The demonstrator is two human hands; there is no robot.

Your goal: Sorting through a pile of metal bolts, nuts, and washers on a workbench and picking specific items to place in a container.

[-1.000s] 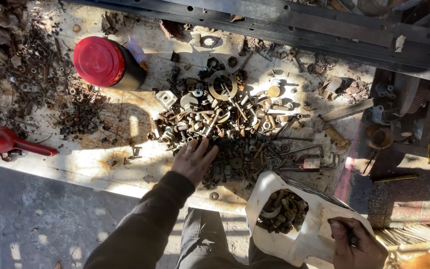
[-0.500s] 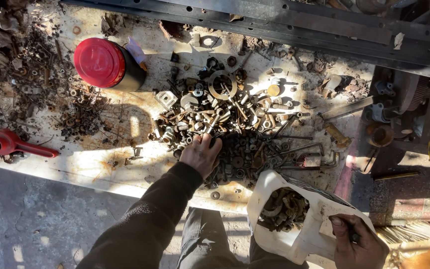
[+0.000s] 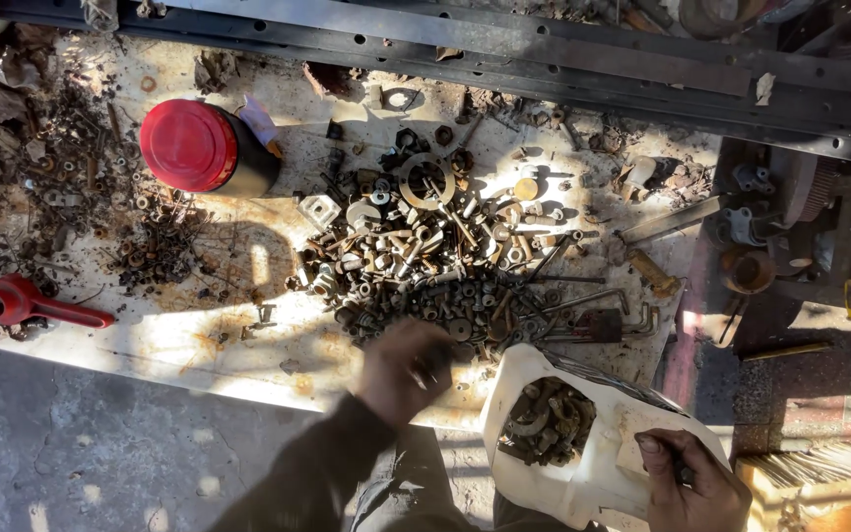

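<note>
A heap of rusty bolts, nuts, washers and rods (image 3: 435, 266) lies in the middle of a stained white board (image 3: 219, 340). My left hand (image 3: 406, 369) is at the near edge of the heap, motion-blurred, with curled fingers; whether it holds anything is hidden by the blur. My right hand (image 3: 691, 483) grips the right wall of a white cut-open plastic jug (image 3: 583, 488) at the lower right. The jug holds several rusty nuts and bolts (image 3: 544, 424).
A black jar with a red lid (image 3: 189, 146) stands at the upper left. A smaller pile of nuts (image 3: 155, 256) and a red-handled tool (image 3: 27, 305) lie on the left. Long perforated steel bars (image 3: 544, 69) run along the far edge. Scrap metal parts (image 3: 751, 236) crowd the right.
My left hand has pulled back from the heap toward me and the jug, and is now blurred. The jug and my right hand have stayed in place.
</note>
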